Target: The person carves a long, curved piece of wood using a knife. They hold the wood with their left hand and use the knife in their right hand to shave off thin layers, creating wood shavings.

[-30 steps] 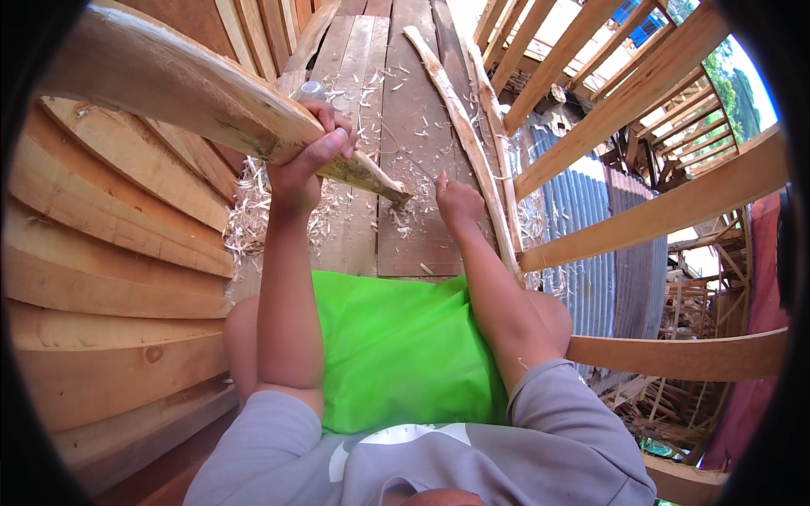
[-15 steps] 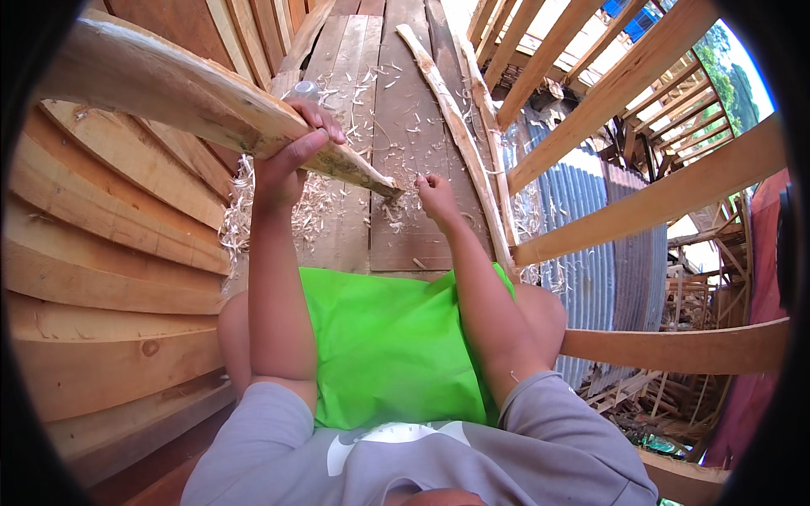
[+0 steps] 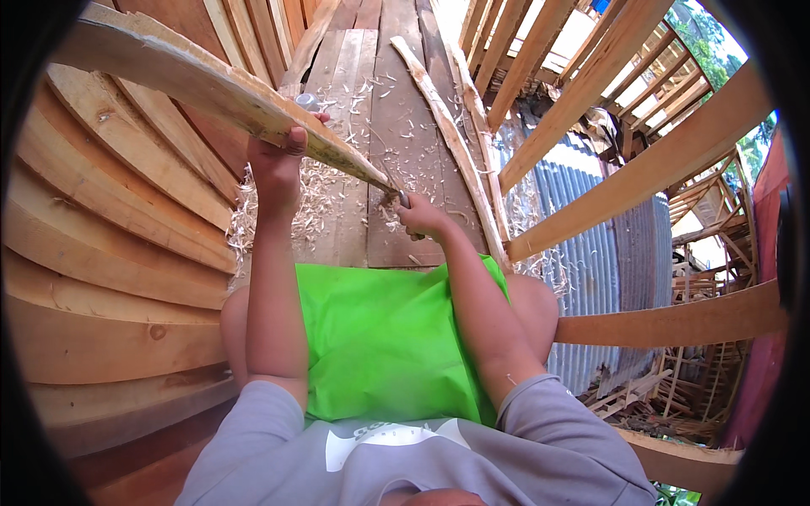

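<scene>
A long piece of peeled wood (image 3: 215, 88) slants from the upper left toward the middle, its narrow end lying just above the floor planks. My left hand (image 3: 277, 173) is closed around it from beneath, with the thumb against the near side. Close to the narrow end, my right hand (image 3: 426, 218) grips a knife (image 3: 405, 201); part of its handle shows, and a thin dark blade seems to run up along the wood's edge. Green cloth (image 3: 380, 337) covers my lap below both hands.
Pale shavings (image 3: 312, 207) are scattered over the plank floor (image 3: 342, 211). Two stripped poles (image 3: 447, 118) lie along its right side, beside a slatted railing (image 3: 633, 207). A clear jar (image 3: 308, 102) stands behind the wood. Stacked boards (image 3: 110, 320) line the left.
The wood has turned and shifted slightly, and my left hand has moved from over its top to underneath. My right hand has come down and left against the narrow end; the knife now shows.
</scene>
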Demonstrator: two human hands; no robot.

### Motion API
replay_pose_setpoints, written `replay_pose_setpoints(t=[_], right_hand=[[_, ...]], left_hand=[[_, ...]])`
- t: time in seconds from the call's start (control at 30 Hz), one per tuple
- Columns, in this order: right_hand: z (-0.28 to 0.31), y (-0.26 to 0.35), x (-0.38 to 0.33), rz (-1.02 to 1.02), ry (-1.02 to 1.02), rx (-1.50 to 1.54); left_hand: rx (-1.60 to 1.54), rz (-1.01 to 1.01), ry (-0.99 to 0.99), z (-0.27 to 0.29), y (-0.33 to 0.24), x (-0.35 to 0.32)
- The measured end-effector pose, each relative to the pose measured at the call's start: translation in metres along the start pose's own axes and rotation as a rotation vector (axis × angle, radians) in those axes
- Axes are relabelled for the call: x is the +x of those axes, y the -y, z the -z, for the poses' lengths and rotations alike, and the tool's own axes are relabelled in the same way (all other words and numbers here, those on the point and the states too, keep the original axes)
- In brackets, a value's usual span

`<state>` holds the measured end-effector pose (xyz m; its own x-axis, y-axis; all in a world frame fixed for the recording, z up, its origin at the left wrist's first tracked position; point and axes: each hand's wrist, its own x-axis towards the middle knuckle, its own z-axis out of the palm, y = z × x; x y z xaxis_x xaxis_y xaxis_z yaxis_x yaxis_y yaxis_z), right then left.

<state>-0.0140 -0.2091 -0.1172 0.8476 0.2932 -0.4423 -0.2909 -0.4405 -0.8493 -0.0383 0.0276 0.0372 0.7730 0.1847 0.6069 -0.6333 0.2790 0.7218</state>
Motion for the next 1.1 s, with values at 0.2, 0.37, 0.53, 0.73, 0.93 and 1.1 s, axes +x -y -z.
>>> replay_pose_setpoints(t=[0.2, 0.37, 0.53, 0.73, 0.93, 1.1], right_hand=[[-0.02, -0.012, 0.005, -0.05, 0.206, 0.295], [-0.034, -0.008, 0.006, -0.037, 0.197, 0.302], [-0.03, -0.013, 0.01, -0.031, 0.189, 0.196], [-0.017, 0.001, 0.005, -0.079, 0.159, 0.226], [0.004, 0.014, 0.001, -0.143, 0.138, 0.313], [0.011, 0.001, 0.013, -0.138, 0.087, -0.032]], left_hand=[[-0.001, 0.003, -0.053, 0.003, 0.017, -0.004], [-0.032, -0.008, -0.057, 0.008, 0.016, -0.005], [0.034, 0.009, -0.073, 0.005, 0.016, -0.005], [0.405, -0.069, -0.174, -0.015, 0.002, 0.006], [0.102, 0.013, 0.068, -0.006, -0.006, 0.015], [-0.112, 0.092, 0.256, -0.01, -0.009, 0.02]])
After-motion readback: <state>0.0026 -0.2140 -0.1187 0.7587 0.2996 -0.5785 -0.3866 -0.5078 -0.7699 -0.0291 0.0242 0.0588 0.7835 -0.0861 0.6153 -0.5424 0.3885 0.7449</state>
